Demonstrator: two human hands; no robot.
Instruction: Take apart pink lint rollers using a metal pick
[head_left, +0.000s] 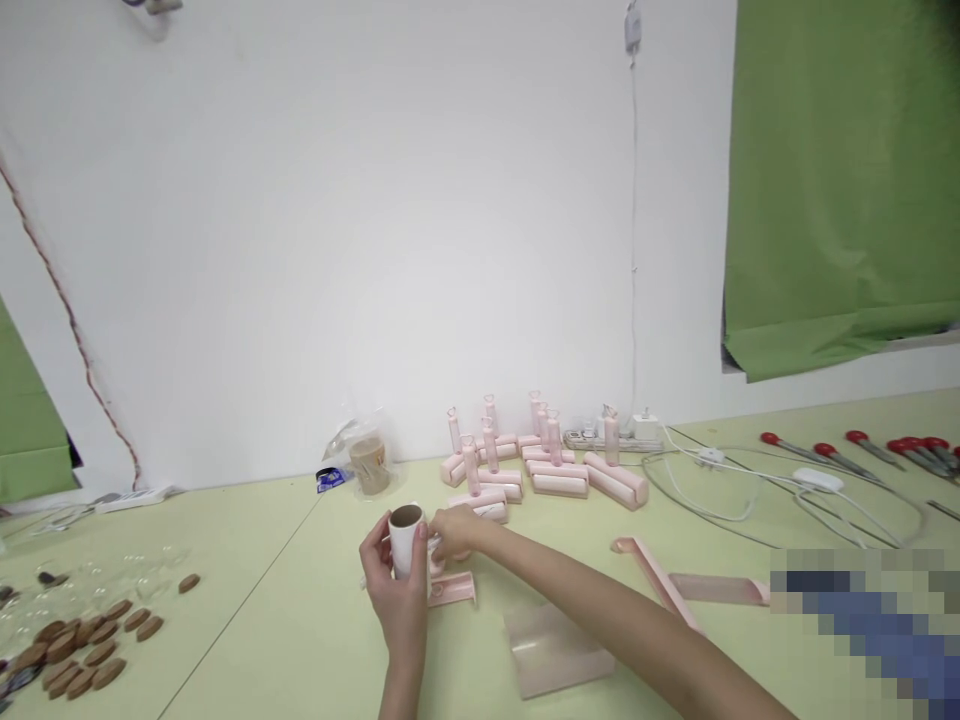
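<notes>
L grip point(397, 598) upright w/ wht roll point(403, 550) — R grip point(455, 532) adj.

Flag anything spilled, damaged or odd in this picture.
Nothing looks spilled or broken; the white roll in the left hand seems intact. One oddity: a pixelated patch at lower right hides that corner. The brown oval pieces at left lie loosely scattered, not necessarily a fault.

White cylindrical roll point(403, 545): in the left hand point(388, 585)
Pink plastic rollers point(561, 482): behind and right of the right hand point(454, 532)
Brown oval discs point(100, 654): well left of both hands
Curved translucent plastic sheet point(559, 660): nearer, right of both
</notes>
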